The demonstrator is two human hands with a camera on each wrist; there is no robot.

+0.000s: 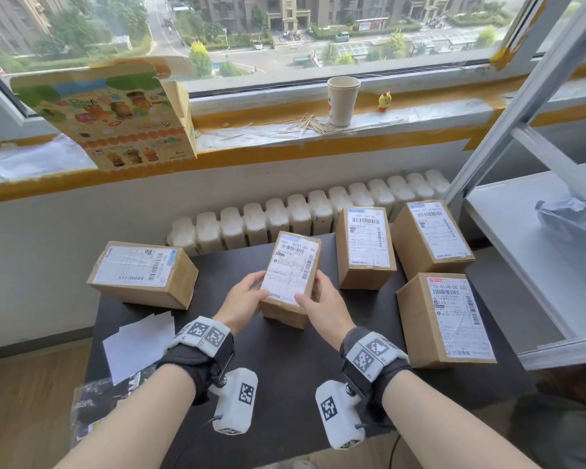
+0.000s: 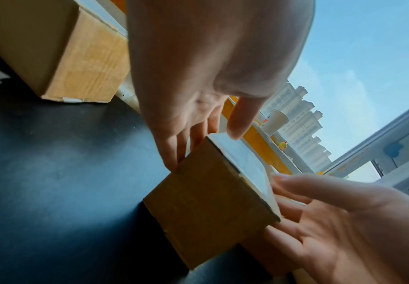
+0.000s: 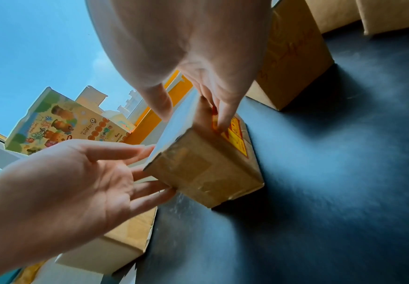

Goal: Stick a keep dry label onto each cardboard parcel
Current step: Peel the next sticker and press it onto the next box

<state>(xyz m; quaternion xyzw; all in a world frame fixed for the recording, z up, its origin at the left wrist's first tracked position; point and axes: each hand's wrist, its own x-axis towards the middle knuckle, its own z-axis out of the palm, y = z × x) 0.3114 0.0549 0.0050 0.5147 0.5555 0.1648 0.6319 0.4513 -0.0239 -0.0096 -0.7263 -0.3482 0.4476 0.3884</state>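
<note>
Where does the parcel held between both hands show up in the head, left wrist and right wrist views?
Head: the held parcel sits centre, on the black table.
Left wrist: held parcel lower centre, end face toward camera.
Right wrist: held parcel centre, a yellow-red sticker on its right side.
Shared landmark: the paper cup on the sill, absent from the right wrist view.

bare forearms — black wrist straps with white checkered marker tags, a white camera pod and thin cable under each.
</note>
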